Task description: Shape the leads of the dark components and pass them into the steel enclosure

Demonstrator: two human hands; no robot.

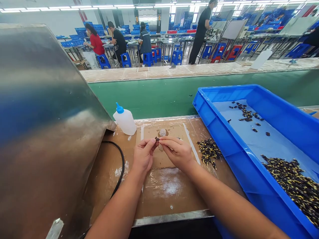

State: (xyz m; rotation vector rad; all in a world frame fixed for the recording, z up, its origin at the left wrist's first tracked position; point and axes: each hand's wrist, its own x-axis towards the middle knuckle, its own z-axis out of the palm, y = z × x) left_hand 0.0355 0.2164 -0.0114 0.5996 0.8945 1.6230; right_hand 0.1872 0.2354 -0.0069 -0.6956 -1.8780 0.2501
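Between our two hands we hold a small dark part (pixel 157 139), pinched at the fingertips above the taped piece of cardboard (pixel 161 162) on the bench. It looks nearly black, short and knobbly, with an uneven outline; it is too small, and too much covered by our fingers, for us to make out finer detail or to tell its exact tilt. Our left hand (pixel 144 154) grips it between thumb and forefinger from one side, and our right hand (pixel 178 152) closes its thumb and fingers on it from the other, so that the fingertips nearly meet around it.

Just beyond it we see a small clear round container (pixel 162 132) standing on the cardboard. To our right lies a loose pile of black-and-yellow pieces (pixel 209 152), beside the blue bin (pixel 230 134), which holds a larger heap of similar pieces (pixel 294 186) and a few scattered dark ones (pixel 246 114) on its pale liner. A white squeeze bottle with a blue cap (pixel 125 121) is at our left.
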